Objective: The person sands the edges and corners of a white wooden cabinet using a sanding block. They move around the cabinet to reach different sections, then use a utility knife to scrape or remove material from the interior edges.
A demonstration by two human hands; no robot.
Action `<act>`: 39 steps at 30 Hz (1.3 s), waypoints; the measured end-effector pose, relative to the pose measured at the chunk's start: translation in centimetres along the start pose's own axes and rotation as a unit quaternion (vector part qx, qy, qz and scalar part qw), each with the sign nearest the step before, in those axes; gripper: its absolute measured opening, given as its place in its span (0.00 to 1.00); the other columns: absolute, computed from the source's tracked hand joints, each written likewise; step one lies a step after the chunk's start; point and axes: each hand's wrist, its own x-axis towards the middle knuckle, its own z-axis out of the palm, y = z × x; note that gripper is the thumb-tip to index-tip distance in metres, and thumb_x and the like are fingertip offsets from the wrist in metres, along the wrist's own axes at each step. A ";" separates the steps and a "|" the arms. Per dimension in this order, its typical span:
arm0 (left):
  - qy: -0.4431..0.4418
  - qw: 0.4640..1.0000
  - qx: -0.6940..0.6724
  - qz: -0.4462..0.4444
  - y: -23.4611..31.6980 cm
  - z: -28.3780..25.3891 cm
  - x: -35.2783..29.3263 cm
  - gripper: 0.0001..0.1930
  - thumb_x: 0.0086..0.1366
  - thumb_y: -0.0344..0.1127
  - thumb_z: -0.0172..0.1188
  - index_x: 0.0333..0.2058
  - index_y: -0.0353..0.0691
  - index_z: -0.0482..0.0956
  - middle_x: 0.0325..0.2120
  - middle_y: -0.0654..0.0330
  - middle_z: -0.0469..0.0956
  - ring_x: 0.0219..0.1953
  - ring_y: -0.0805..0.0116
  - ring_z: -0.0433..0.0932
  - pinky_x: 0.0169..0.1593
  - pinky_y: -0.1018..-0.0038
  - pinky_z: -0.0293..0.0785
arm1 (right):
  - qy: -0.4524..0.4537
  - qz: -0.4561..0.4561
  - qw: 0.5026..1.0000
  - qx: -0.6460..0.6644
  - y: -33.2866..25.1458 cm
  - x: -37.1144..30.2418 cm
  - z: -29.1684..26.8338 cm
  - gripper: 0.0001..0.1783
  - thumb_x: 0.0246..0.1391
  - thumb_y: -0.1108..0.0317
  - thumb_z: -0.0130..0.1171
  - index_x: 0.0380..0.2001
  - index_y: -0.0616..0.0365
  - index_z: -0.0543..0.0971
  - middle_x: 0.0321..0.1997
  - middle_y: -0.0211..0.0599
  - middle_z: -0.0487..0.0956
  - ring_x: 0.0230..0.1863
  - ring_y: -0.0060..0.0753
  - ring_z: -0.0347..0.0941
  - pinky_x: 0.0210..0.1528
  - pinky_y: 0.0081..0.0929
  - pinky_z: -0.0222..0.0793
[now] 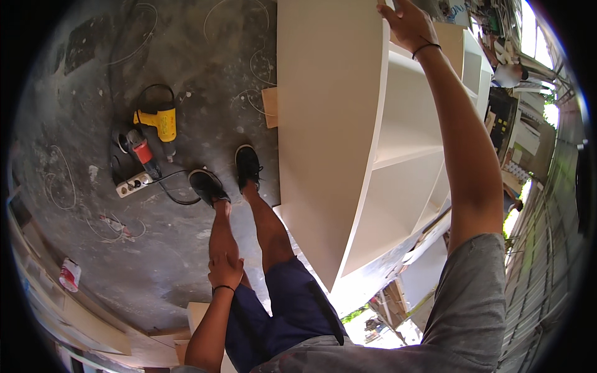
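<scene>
A tall white cabinet (329, 124) with open shelf compartments (407, 133) stands at my right. My right hand (410, 26) is raised to its far upper edge, with the fingers closed over the rim of the panel; some fingertips are hidden. Lower down, my left hand (225, 271) rests on my left knee with no object in it, its fingers lying over the leg. Both wrists wear a thin dark band.
On the dark concrete floor left of my shoes lie a yellow corded drill (160, 123), a red and black angle grinder (143, 152) and a white power strip (134, 184). Cables run among them. A red and white can (69, 275) is at far left. Other people (509, 74) are at right.
</scene>
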 end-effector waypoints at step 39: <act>0.068 0.990 -0.114 -0.052 -1.3 5.0 -1.4 0.25 0.59 0.51 0.61 0.47 0.40 0.75 0.46 0.46 0.75 0.52 0.46 0.73 0.52 0.53 0.72 | 0.081 -0.012 0.996 0.021 -1.9 -13.6 2.2 0.27 0.56 0.54 0.61 0.54 0.57 0.75 0.48 0.49 0.80 0.43 0.44 0.81 0.46 0.36 0.75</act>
